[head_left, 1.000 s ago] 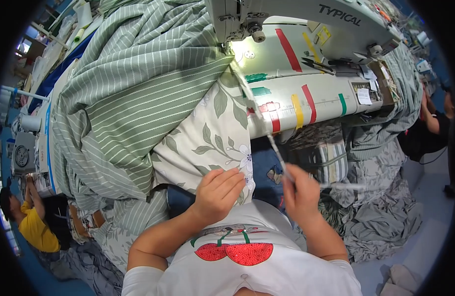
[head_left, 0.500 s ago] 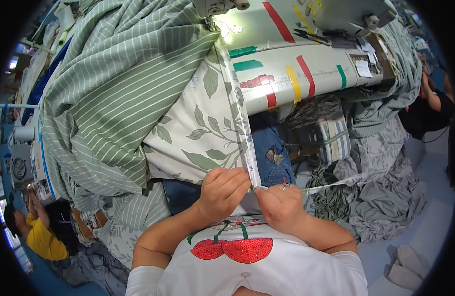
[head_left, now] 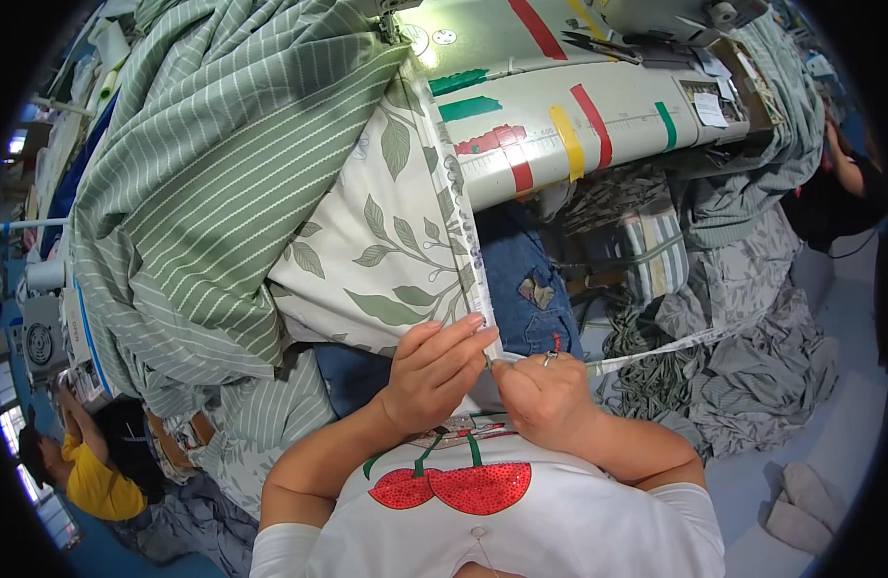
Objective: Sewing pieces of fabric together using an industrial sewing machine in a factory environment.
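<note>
A leaf-print fabric [head_left: 396, 231] with a green striped side [head_left: 261, 193] spreads across the sewing machine bed and my lap. A narrow folded white strip [head_left: 468, 255] runs down its right edge from the presser foot [head_left: 391, 31]. My left hand [head_left: 434, 371] holds this edge near its lower end, fingers fairly straight over the strip and thumb hidden. Close beside it, my right hand [head_left: 545, 395], with a ring, is closed in a pinch on the strip's end. A loose narrow band [head_left: 646, 356] trails rightward from behind the right hand.
The pale machine bed [head_left: 482, 183] carries coloured tape strips. Black scissors [head_left: 603, 46] lie near a small tray [head_left: 709, 106]. Heaped fabric [head_left: 752, 385] fills the lower right. A person in yellow [head_left: 102, 477] works at the left; another person in black [head_left: 839, 202] is at the right.
My left hand's fingers have straightened and slid slightly up the strip. My right hand stays pinched near the same spot. The whole view has shifted slightly.
</note>
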`<state>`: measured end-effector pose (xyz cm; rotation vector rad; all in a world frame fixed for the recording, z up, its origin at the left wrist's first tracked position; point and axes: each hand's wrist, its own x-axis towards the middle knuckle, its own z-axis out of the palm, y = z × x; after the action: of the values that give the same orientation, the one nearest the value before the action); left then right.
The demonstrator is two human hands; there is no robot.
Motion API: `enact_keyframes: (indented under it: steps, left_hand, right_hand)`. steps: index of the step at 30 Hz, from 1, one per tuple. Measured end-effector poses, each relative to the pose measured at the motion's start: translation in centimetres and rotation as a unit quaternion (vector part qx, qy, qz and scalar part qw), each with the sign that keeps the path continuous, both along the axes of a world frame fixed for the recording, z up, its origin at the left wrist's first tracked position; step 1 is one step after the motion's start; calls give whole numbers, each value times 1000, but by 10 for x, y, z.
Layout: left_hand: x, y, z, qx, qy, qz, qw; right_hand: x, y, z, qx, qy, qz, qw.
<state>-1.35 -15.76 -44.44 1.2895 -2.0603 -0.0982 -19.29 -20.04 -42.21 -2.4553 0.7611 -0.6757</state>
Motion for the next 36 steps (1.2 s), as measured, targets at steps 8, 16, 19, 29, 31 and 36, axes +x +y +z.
enact_keyframes:
  steps: [8, 16, 19, 29, 31, 36]
  left_hand:
    - [2, -2, -5, 34, 81, -40, 995]
    - [3, 1, -3, 68, 139, -27, 988]
    - [4, 6, -2, 72, 173, -26, 982]
    - [130, -85, 87, -14, -142, 284, 948]
    - [171, -102, 88, 14, -245, 363, 899]
    - [212, -87, 107, 320, -267, 417, 808]
  right_hand:
    - [2, -6, 5, 6, 20, -12, 1000]
    - [26, -46, -7, -227, -39, 4, 973]
    - [25, -61, -14, -215, -45, 96, 971]
    - [29, -68, -10, -133, -36, 164, 977]
    - [28, -68, -9, -128, -42, 158, 978]
    - [24, -70, -9, -124, -52, 146, 980]
